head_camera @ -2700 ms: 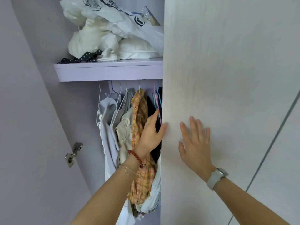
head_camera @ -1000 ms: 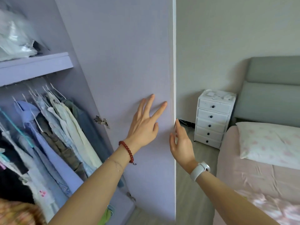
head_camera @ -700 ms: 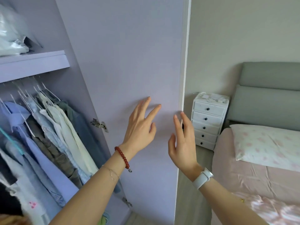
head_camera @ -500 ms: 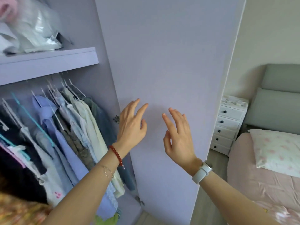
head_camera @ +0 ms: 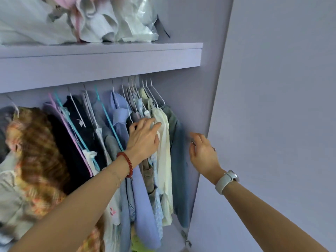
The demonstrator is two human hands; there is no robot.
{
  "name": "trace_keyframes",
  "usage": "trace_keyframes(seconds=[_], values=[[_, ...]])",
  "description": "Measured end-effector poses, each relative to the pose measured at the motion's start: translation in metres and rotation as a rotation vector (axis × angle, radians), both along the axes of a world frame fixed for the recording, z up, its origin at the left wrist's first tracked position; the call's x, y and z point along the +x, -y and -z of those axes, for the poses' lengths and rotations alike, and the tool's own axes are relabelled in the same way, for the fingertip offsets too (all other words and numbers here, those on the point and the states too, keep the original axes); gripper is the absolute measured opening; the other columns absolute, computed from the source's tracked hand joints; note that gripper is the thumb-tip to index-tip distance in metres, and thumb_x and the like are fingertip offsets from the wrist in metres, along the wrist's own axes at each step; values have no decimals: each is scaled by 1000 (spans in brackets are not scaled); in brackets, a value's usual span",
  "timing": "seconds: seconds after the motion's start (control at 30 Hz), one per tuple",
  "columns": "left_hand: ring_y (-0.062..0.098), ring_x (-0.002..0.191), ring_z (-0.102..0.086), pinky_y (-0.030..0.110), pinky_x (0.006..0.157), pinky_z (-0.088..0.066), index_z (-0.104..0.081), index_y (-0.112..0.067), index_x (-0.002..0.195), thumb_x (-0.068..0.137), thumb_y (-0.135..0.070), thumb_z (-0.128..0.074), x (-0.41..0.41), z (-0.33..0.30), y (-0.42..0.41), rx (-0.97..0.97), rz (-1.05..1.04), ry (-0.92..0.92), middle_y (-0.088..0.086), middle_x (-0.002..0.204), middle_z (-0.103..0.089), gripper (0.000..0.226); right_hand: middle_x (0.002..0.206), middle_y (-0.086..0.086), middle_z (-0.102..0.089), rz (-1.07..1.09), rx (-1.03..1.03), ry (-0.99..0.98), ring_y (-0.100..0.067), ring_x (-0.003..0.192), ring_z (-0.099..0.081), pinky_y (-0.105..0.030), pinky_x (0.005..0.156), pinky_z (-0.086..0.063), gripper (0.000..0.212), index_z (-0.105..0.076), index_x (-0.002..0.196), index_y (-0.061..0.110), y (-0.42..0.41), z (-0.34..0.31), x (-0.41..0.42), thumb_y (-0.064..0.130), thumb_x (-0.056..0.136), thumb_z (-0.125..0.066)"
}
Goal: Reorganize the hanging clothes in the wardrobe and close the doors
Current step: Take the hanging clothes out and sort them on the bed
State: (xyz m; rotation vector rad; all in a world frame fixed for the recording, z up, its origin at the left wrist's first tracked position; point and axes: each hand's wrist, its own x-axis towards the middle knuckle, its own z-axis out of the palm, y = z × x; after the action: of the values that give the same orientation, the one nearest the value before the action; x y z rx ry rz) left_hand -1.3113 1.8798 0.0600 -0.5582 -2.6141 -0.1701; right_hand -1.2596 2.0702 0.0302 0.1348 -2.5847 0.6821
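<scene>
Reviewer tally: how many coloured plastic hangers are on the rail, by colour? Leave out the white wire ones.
Teal hangers: 2
Pink hanger: 1
Total: 3

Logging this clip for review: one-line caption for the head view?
Left hand touches a cream hanging garment in the lilac wardrobe; right hand reaches beside its open door.

Crumpled white fabric bundle (head_camera: 54,20) and clear plastic bag (head_camera: 138,20) piled side by side on lilac shelf (head_camera: 101,59).
</scene>
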Motion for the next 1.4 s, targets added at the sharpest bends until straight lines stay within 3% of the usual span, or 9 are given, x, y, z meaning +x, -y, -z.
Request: trace_keyframes(seconds=[0.23, 0.37, 0.6, 0.73, 0.97, 1.17, 1.3, 1.4], values=[[17, 143, 0, 52, 113, -1, -24, -31, 144, 97, -36, -31, -80, -6, -5, -107, 10, 143, -9, 155, -11, 48, 133, -16, -43, -37, -74, 73, -33, 121, -42, -38, 98, -35, 40, -38, 136, 6, 16, -10, -113, 19, 97, -36], [18, 143, 6, 59, 109, 10, -27, -34, 141, 96, -41, -28, -105, -3, -15, -128, 36, 161, -12, 155, -9, 46, 129, -15, -45, -43, -89, 108, -37, 110, -50, -38, 87, -39, 37, -43, 131, 8, 26, -11, -157, 22, 98, -36], [10, 141, 14, 52, 112, 10, -9, -41, 145, 98, -42, -18, -107, 6, 19, -178, 59, 191, -17, 155, -2, 47, 113, -17, -61, -14, 44, 78, -38, 101, -57, -39, 77, -43, 33, -47, 118, 6, 38, -22, -189, 28, 99, -33], [4, 139, 18, 47, 112, 15, -7, -46, 143, 98, -45, -14, -105, 3, 26, -111, 78, 297, -21, 154, 2, 45, 110, -21, -62, -26, 80, 132, -41, 100, -57, -42, 78, -44, 32, -46, 114, 4, 44, -33, -194, 27, 99, -30], [10, 142, 7, 49, 111, 10, -24, -41, 141, 94, -55, -22, -106, 8, 14, -136, 6, 174, -19, 153, -9, 49, 101, -22, -65, 39, 21, -14, -42, 94, -58, -40, 74, -43, 29, -53, 108, 4, 38, -43, -187, 23, 97, -34], [10, 142, 6, 50, 112, 5, -25, -39, 141, 93, -56, -23, -107, 12, 19, -160, -36, 149, -18, 154, -10, 51, 89, -22, -67, 41, 18, -133, -43, 83, -60, -36, 62, -37, 28, -54, 108, 4, 30, -34, -166, 23, 97, -36], [10, 142, 8, 53, 112, 5, -20, -39, 143, 94, -55, -23, -106, 13, 18, -152, -54, 180, -19, 154, -8, 52, 79, -21, -68, 58, 35, -175, -42, 73, -61, -33, 57, -28, 27, -56, 105, 2, 18, -24, -143, 22, 97, -38], [10, 142, 10, 54, 111, 7, -17, -38, 144, 95, -52, -25, -106, 12, 18, -145, -83, 192, -19, 154, -6, 52, 58, -22, -62, 61, -60, -214, -44, 51, -57, -35, 49, -38, 21, -60, 95, -4, 12, -7, -103, 13, 92, -48]])
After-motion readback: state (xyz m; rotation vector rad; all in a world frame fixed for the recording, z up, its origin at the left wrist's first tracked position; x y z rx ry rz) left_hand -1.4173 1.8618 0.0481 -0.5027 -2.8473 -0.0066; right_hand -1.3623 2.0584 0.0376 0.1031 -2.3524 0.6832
